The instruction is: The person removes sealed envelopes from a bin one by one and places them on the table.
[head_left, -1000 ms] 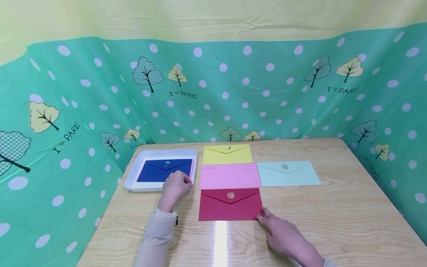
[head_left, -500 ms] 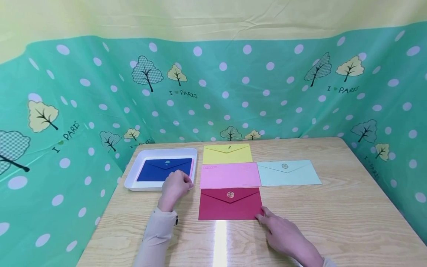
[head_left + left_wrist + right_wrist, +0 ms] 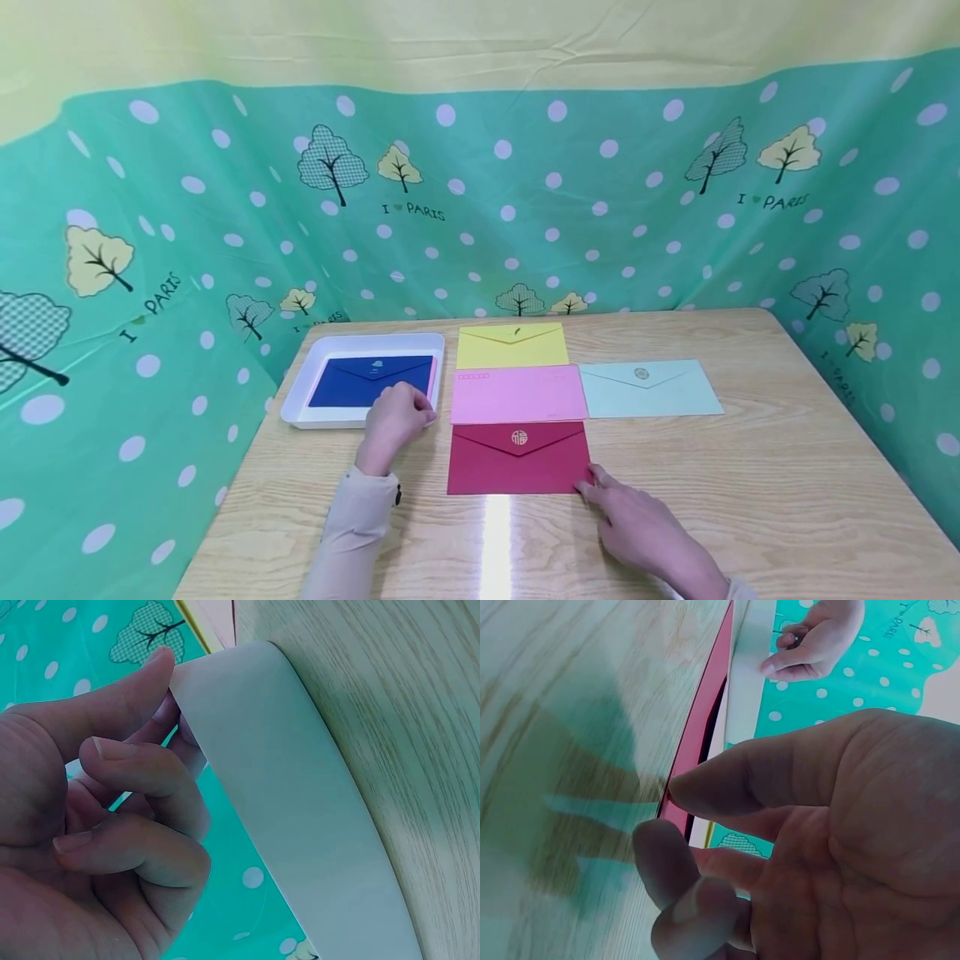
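Observation:
A white tray (image 3: 302, 379) stands at the left with a dark blue envelope (image 3: 352, 379) in it; a pink edge shows beneath that envelope. My left hand (image 3: 395, 419) pinches the tray's near right corner; in the left wrist view the thumb is on the tray's wall (image 3: 255, 750) and the other fingers curl. A red envelope (image 3: 517, 471) with a gold emblem lies nearest me. My right hand (image 3: 641, 529) holds its near right corner, and in the right wrist view the thumb meets the red edge (image 3: 694, 731).
Beyond the red envelope lies a pink envelope (image 3: 517, 397), with a yellow envelope (image 3: 510, 354) behind it. To the pink one's right is a pale green envelope (image 3: 667, 400). The wooden table (image 3: 780, 483) has dotted green curtains (image 3: 480, 225) behind and at both sides.

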{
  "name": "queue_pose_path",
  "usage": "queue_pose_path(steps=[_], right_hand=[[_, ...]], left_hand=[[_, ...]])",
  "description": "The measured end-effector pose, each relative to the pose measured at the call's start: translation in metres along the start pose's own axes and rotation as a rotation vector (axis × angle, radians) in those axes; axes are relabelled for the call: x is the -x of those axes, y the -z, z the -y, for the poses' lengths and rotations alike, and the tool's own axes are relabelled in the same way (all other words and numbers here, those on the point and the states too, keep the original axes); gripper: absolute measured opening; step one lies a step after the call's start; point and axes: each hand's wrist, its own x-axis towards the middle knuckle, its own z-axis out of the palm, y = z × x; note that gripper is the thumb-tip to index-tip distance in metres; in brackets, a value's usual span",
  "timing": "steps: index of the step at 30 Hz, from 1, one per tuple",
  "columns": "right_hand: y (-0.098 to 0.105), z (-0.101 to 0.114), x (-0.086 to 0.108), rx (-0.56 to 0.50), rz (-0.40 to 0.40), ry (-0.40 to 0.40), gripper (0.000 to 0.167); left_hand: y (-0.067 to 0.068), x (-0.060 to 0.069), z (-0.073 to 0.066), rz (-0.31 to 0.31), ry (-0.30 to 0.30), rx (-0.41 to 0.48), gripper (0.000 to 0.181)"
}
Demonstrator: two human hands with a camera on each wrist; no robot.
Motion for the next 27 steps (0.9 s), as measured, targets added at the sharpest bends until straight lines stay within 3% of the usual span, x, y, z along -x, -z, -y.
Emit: queue_pose_path(steps=[27], right_hand=[[-0.0018, 0.0006, 0.0005, -0.001, -0.008, 0.001, 0.045]], left_hand=[[0.0012, 0.0001, -0.0001, 0.012, -0.008, -0.019, 0.009]])
